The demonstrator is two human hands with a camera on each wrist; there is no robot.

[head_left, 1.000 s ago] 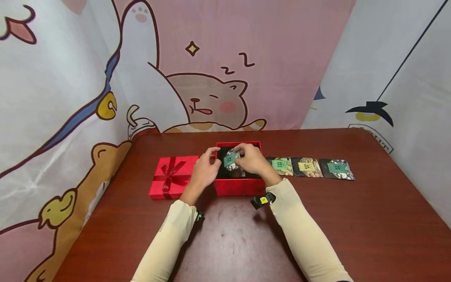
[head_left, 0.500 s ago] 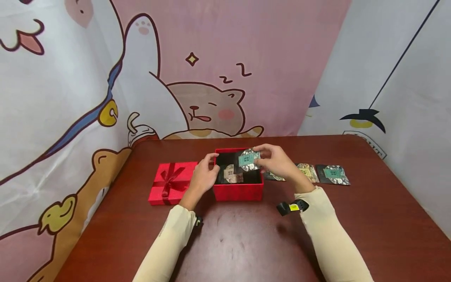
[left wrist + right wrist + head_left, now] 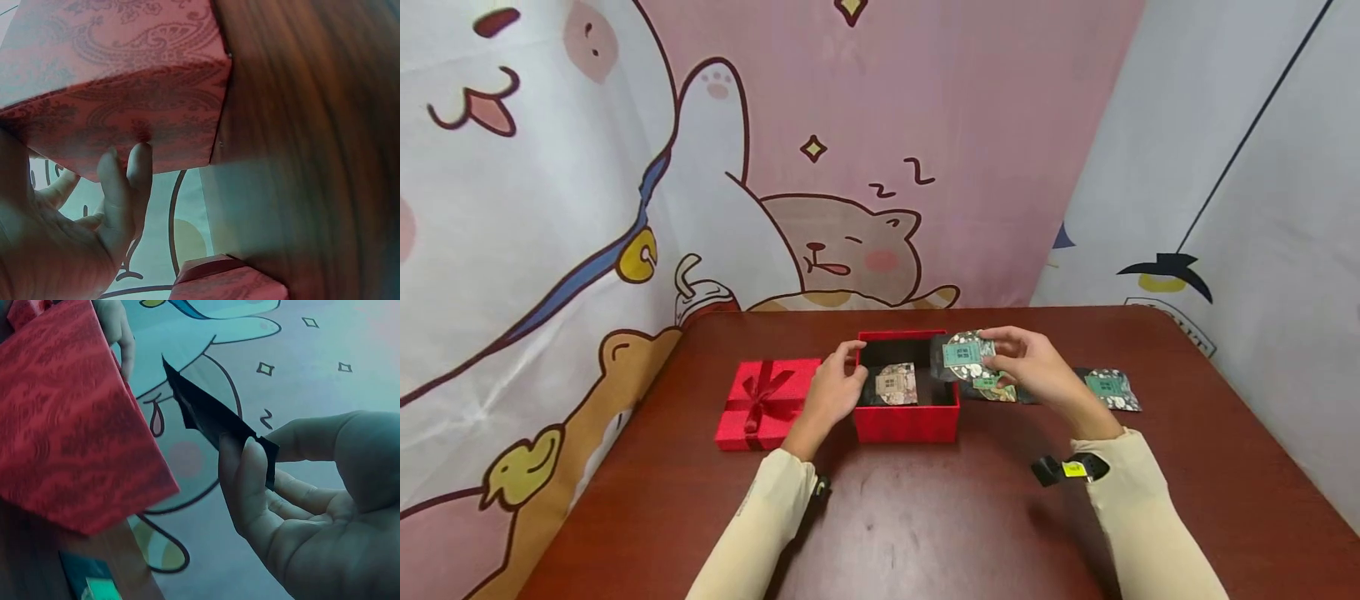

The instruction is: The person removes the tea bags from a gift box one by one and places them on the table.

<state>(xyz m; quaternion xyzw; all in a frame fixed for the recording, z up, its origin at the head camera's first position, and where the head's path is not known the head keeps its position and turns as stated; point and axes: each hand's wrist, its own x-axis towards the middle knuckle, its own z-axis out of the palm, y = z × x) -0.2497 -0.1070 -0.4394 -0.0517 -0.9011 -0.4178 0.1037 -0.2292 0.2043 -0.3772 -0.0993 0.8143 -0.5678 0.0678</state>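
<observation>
An open red gift box stands on the table, its wall patterned in the left wrist view. My left hand holds the box's left side, with fingertips against the outer wall. Inside lies a black sachet with a beige label. Just above the box's right rim, my right hand pinches a black sachet with a green label by its right edge, between thumb and fingers. In the right wrist view that sachet is seen nearly edge-on.
To the left of the box lies its red lid with a ribbon bow. Right of the box, flat sachets lie in a row, including a green-labelled one partly hidden and another green-labelled one at the end. A patterned cloth hangs behind the table.
My right hand has lifted the green-labelled sachet out of the box and carried it rightward over the rim. The beige-labelled sachet inside has come into view. My left hand stays at the box.
</observation>
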